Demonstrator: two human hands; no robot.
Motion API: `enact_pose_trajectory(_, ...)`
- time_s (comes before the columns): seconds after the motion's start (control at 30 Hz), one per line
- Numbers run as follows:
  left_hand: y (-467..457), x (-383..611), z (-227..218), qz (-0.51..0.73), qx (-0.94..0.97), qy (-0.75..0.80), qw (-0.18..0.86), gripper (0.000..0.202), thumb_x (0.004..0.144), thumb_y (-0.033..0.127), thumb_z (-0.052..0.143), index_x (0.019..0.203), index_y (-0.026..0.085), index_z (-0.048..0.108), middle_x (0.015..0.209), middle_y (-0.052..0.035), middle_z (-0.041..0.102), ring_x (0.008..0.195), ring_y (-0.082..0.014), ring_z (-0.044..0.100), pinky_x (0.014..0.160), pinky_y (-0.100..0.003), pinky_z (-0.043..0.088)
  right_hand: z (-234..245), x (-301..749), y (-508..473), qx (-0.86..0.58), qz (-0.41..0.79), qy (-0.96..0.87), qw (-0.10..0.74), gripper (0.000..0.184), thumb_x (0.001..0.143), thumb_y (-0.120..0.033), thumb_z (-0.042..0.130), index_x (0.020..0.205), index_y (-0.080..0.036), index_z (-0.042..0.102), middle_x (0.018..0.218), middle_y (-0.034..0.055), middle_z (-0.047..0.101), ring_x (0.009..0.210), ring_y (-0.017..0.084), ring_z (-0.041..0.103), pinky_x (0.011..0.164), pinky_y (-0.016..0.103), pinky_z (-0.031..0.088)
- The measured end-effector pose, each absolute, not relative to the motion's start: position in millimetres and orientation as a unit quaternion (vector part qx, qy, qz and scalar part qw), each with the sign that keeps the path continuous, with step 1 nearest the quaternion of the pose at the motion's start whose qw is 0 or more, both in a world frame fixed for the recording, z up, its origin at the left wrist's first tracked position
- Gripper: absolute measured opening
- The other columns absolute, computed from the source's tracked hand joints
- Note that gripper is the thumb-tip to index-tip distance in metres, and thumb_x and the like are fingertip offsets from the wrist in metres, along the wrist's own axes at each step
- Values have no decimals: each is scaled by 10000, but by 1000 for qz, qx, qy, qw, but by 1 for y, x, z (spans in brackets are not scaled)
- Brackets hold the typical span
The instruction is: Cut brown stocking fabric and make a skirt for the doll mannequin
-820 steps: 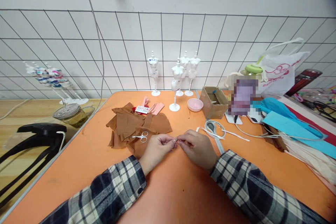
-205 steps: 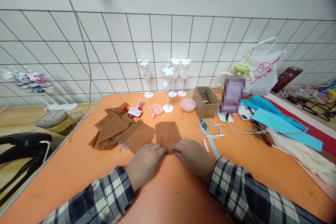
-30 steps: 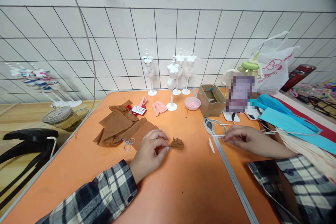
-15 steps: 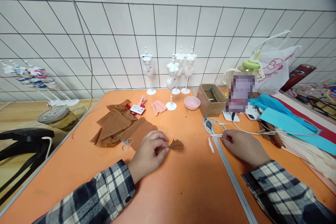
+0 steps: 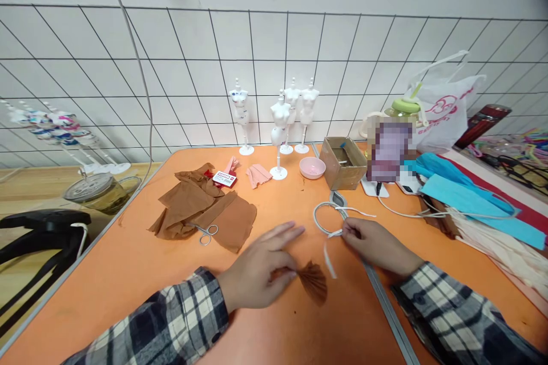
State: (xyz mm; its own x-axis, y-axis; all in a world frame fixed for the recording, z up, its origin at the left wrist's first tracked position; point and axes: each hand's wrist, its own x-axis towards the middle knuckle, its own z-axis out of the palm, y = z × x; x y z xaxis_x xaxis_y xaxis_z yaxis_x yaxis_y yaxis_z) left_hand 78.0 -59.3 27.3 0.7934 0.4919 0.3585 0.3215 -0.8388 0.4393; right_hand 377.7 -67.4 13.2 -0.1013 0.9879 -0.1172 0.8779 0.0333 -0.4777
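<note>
Two pinches, apart from each other — the left hand (image 5: 262,274) has thumb and finger closed on the narrow end of a pleated brown fabric piece (image 5: 314,283), in front of the pink bowl (image 5: 312,169), and the right hand (image 5: 379,244) grips a white ring (image 5: 315,218), nearer the bowl. Left of the bowl lie brown cloths (image 5: 192,202) and scissors (image 5: 202,230); a cardboard box (image 5: 347,177) stands just right of it — all on the orange worktop (image 5: 257,339).

White mannequins (image 5: 280,114) before a tiled wall (image 5: 192,40), pink bowl (image 5: 312,175) beside cardboard box (image 5: 347,177), dark red flask (image 5: 483,125) near white bag (image 5: 443,111)
</note>
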Motion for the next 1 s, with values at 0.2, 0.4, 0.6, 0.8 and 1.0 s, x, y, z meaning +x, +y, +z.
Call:
enact_pose_trajectory(0.2, -44, 116, 18, 217, 937, 195, 193, 176, 818, 136, 553, 879, 206, 703, 1441, -104, 507, 1362, -224, 434, 1175, -444, 304, 17, 342, -33, -684, 228, -684, 108, 151, 828, -266, 486, 708, -190, 538, 724, 36, 629, 651, 158, 536, 532, 258, 251)
enact_pose_trajectory(0.4, -17, 115, 10, 162, 924, 289, 193, 209, 811, 157, 573, 956, 226, 707, 1425, -120, 522, 1369, -290, 417, 1101, -572, 332, 8, 325, 9, -621, 388, -666, 142, 164, 817, -262, 458, 715, -179, 556, 580, -3, 631, 453, 101, 467, 473, 224, 291)
enact_pose_trajectory(0.6, -12, 107, 13, 154, 915, 320, 193, 177, 839, 153, 528, 898, 224, 679, 1358, -88, 596, 1296, -251, 513, 1095, -593, 310, 7, 331, 3, -544, 469, -660, 221, 181, 808, -327, 493, 742, -165, 540, 596, -21, 568, 540, 95, 481, 529, 206, 338)
enact_pose_trajectory(0.8, -17, 101, 18, 232, 912, 288, 180, 172, 808, 131, 561, 875, 210, 698, 1404, -114, 540, 1305, -256, 489, 1097, -503, 356, 10, 343, 0, -472, 560, -573, 368, 317, 772, -469, 580, 797, -153, 562, 653, -16, 539, 447, 57, 300, 422, 209, 176)
enact_pose_trajectory(1.0, -33, 83, 35, 254, 942, 196, 96, 167, 829, 184, 541, 864, 230, 697, 1229, -94, 623, 1162, -241, 553, 1128, -500, 293, 7, 335, -7, -427, 439, -632, 475, 409, 842, -457, 520, 1140, -178, 544, 970, 74, 650, 683, 136, 541, 600, 257, 432)
